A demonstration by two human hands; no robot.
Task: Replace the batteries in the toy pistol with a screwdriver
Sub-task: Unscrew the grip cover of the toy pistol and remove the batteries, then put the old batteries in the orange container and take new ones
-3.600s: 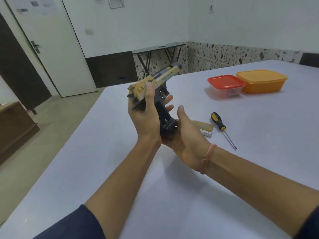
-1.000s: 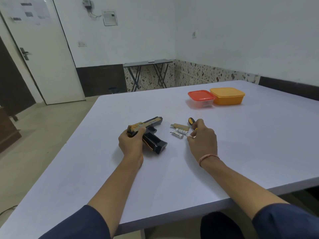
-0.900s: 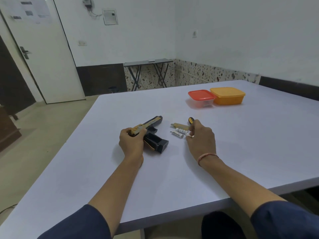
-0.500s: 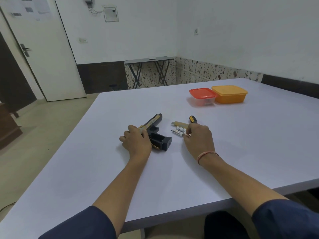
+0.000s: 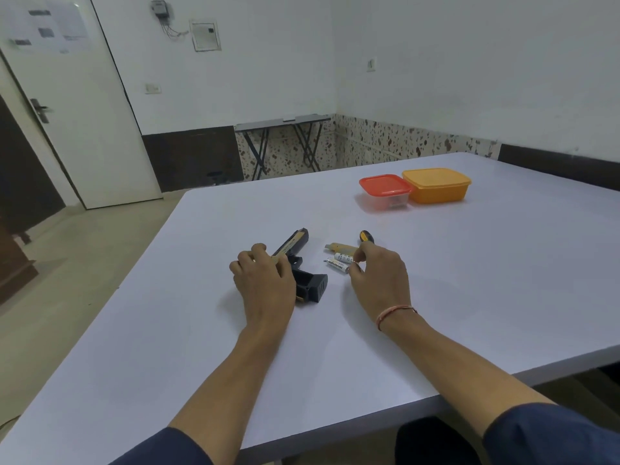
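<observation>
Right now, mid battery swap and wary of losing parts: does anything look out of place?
Nothing looks damaged or spilled. The toy pistol lies on its side under the left hand, grip apparently open; a tan cover and two batteries lie loose beside it, normal mid-swap.

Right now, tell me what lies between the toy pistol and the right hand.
Head view: two white batteries lie between the toy pistol and the right hand, a tan cover just beyond them.
</observation>
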